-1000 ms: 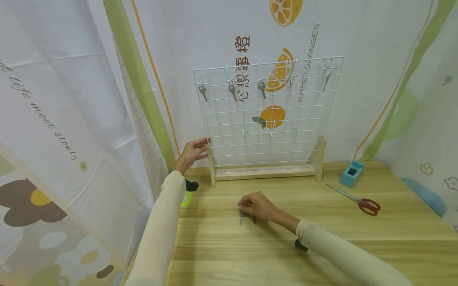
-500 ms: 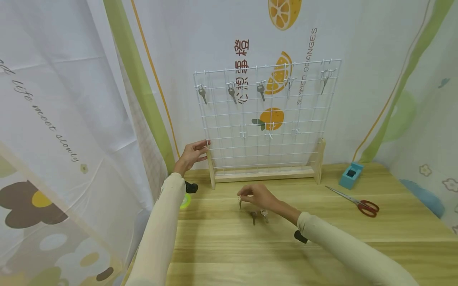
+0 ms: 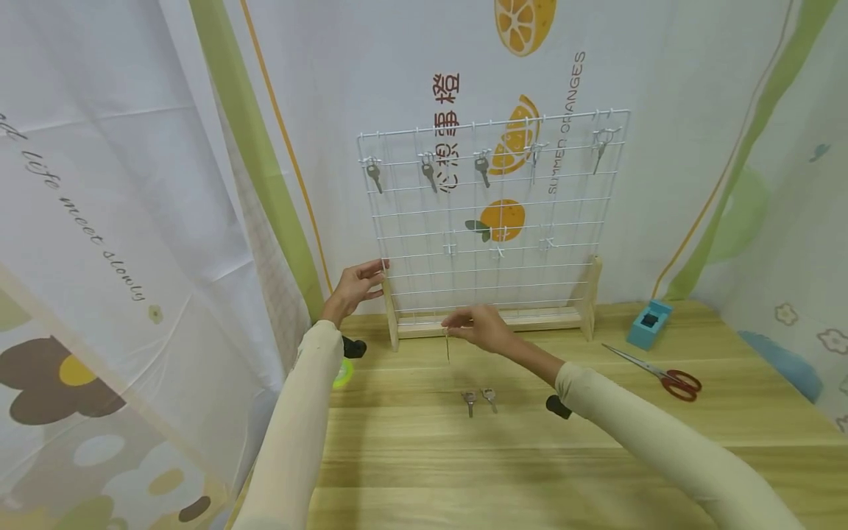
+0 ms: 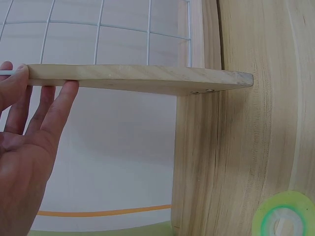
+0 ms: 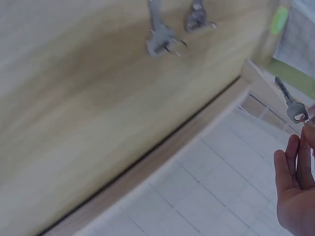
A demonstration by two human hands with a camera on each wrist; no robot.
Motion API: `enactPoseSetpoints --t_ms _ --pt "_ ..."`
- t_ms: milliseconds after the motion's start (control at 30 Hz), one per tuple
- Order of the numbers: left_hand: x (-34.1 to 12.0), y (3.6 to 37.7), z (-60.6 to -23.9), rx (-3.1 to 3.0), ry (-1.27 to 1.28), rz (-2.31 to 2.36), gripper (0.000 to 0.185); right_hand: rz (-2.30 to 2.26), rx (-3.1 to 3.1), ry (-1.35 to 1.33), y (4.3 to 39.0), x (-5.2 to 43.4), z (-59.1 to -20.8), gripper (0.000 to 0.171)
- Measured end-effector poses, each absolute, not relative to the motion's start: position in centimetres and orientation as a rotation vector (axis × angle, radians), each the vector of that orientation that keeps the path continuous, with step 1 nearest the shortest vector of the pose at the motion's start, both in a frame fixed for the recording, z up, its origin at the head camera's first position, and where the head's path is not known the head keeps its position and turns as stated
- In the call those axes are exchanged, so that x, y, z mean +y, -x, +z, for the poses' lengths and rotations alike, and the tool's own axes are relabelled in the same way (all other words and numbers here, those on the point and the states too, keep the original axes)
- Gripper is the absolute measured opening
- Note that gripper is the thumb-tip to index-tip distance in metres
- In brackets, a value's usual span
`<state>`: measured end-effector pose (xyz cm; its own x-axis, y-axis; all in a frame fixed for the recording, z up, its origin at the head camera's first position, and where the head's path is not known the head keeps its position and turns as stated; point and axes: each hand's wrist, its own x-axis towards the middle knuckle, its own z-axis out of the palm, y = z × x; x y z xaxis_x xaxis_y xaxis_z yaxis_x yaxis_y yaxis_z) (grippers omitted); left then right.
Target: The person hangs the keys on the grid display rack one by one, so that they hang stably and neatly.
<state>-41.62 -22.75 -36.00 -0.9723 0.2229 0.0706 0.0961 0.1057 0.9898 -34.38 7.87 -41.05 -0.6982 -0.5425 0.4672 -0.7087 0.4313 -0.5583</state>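
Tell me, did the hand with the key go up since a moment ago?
Yes. The right hand lifted its key off the table, away from the two keys lying there, toward the wire rack's wooden base.

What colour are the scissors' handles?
Red; the scissors show best in the head view.

In the right wrist view, the right hand is cut off at four o'clock, so its pinch on the small silver key is hidden. The two loose silver keys on the table are blurred and cropped at twelve o'clock.
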Motion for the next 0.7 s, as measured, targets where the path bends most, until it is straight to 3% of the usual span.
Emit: enactPoseSetpoints --t_ms 700 --pt "-22.6 41.7 -36.0 2.232 -0.301 2.046 0.048 1.147 -2.320 -0.869 38.0 8.8 -32.0 0.011"
